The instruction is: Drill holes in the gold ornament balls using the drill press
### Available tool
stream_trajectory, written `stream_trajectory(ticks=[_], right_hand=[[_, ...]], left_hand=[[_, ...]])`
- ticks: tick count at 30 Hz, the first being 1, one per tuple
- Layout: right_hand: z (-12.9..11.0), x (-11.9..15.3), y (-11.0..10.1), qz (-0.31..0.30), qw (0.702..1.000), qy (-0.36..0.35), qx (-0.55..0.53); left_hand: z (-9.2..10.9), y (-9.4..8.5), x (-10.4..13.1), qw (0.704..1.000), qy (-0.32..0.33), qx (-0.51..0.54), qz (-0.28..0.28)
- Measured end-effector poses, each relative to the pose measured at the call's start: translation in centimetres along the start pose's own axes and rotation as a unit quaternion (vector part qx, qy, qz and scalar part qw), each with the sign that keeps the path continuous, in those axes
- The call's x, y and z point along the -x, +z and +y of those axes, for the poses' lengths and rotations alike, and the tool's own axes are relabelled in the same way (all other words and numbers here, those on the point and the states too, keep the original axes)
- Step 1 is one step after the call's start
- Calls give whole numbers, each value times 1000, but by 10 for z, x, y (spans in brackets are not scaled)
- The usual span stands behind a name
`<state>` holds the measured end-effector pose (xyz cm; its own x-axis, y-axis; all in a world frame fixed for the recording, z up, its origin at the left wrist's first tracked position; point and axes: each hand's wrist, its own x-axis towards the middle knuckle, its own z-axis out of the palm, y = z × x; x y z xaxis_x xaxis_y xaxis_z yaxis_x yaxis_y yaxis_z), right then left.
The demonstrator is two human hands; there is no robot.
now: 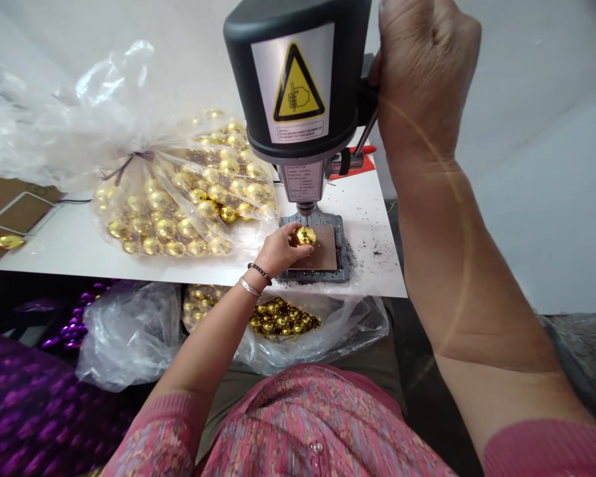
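Under the bit of a small bench drill press, my left hand grips a shiny gold ball between thumb and fingers. The ball rests on a brown board laid over the grey drill base. The drill tip is right at the top of the ball; I cannot tell whether it has gone in. High on the right, my right hand is closed around the drill's feed lever, whose grip is mostly hidden by the fingers.
A tied clear plastic bag full of gold balls lies left on the white table. An open bag of gold balls sits below the table edge. Purple balls are at lower left. Dark shavings are scattered beside the base.
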<state>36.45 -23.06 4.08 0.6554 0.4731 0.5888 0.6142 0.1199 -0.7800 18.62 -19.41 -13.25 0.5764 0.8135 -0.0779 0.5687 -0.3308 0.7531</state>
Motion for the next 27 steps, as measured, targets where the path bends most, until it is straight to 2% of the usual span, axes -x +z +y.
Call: stream_trajectory(ticks=[3, 5, 10, 13, 16, 20, 24, 27], right_hand=[[1, -1, 0, 0, 1000, -4, -6], [0, -2, 0, 1, 1000, 6, -10], [-3, 5, -6, 2, 1000, 4, -4], [-2, 21, -13, 10, 999, -51, 1], [2, 47, -21, 42, 992, -122, 5], [14, 80, -35, 58, 978, -187, 72], [27, 100, -42, 49, 962, -221, 152], [36, 110, -43, 50, 961, -223, 159]], left_hand=[[3, 3, -6, 999, 38, -32, -7], [2, 6, -9, 999, 46, -16, -14], [-6, 12, -11, 996, -3, 87, -32], [-9, 14, -10, 994, -9, 101, -28], [-11, 16, -9, 996, 3, 86, -22], [-13, 18, -6, 997, 26, 66, -16], [-14, 20, -4, 998, 42, 45, -6], [-17, 22, -3, 998, 48, 45, -2]])
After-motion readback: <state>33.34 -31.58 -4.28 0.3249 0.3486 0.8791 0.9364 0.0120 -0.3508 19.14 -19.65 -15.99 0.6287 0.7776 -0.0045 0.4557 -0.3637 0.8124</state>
